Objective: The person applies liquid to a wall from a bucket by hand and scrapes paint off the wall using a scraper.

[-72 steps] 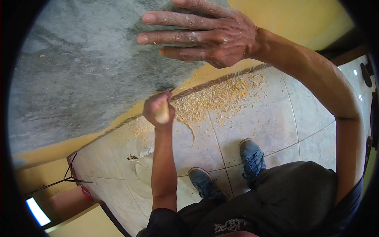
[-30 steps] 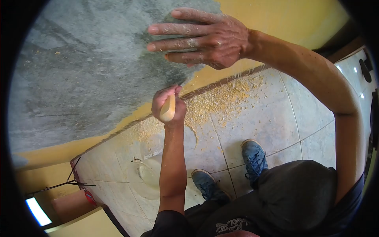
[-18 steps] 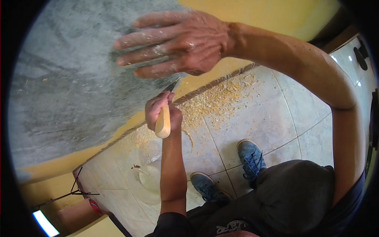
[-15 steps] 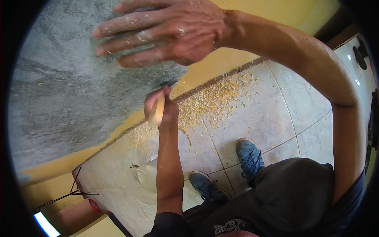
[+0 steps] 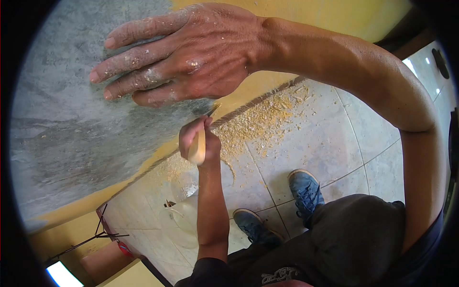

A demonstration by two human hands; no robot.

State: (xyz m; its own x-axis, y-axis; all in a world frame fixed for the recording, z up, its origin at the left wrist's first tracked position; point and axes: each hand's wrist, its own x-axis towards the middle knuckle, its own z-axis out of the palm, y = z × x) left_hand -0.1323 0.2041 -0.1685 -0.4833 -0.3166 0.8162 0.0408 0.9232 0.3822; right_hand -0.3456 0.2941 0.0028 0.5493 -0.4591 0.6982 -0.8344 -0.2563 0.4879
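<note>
My left hand is wrapped round a scraper with a pale wooden handle. Its thin, dark blade points up at the wall's low edge, where grey surface meets a yellow strip. Over the grey wall my right hand is spread, back toward me and fingers pointing left. White and yellowish flakes stick to its dusty fingers and knuckles. Whether that palm presses on the wall is hidden. Crumbled yellow and white flakes lie on the floor along the wall's base.
My blue shoes stand on pale floor tiles. A whitish, translucent container sits left of my left forearm. At the lower left are a black tripod-like stand and a bright panel.
My right hand has shifted down and left across the wall. My left hand, still gripping the scraper, sits slightly lower, and its blade shows more clearly. The whole view has shifted a little.
</note>
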